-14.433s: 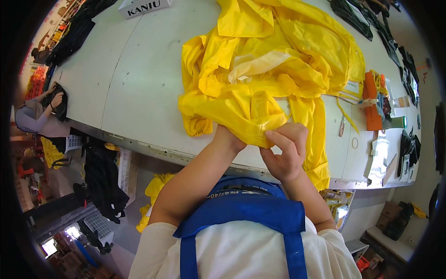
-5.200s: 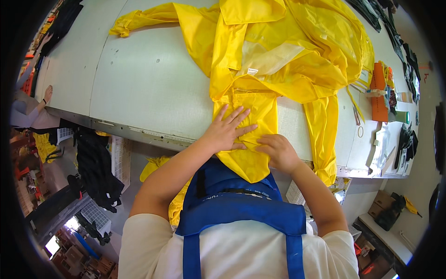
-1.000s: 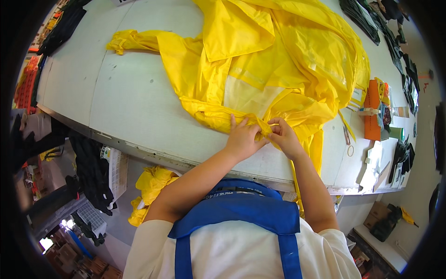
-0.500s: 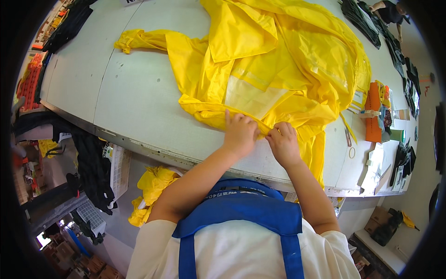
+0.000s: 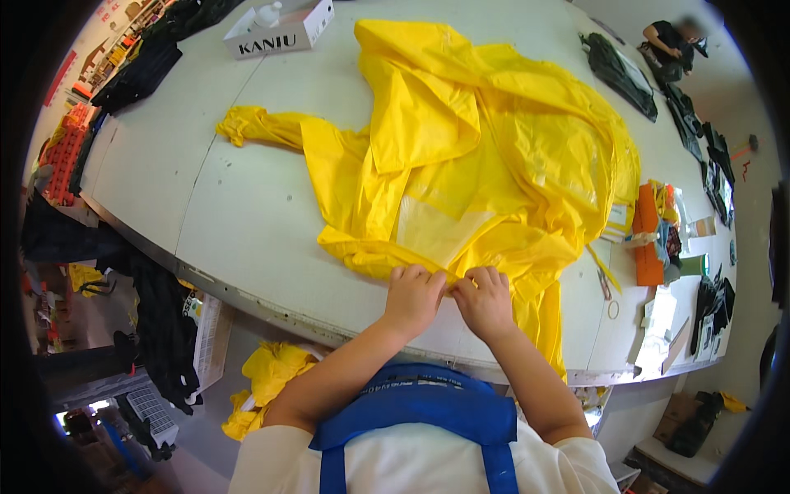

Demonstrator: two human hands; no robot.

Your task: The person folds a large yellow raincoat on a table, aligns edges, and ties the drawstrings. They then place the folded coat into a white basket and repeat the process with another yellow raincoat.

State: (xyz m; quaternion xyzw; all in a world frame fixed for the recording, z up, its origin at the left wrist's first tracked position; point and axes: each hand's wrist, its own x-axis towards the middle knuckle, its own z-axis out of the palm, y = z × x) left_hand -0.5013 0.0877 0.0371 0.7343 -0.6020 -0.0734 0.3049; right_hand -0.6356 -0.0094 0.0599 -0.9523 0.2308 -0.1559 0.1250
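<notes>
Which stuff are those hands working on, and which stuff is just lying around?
Being worked on:
yellow garment, rumpled on the pale table
left hand and right hand, both gripping its fabric

Just lying around, untouched:
white box with a bottle in it
orange box
green cylinder
dark bundle, far right

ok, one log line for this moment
left grip: closed on yellow garment, near edge | right grip: same edge, beside left | garment: rumpled on white table | orange box: right of garment

The garment (image 5: 527, 148) lies on the table (image 5: 255, 214) between a carton (image 5: 318, 25) left and box (image 5: 647, 265) right.
</notes>
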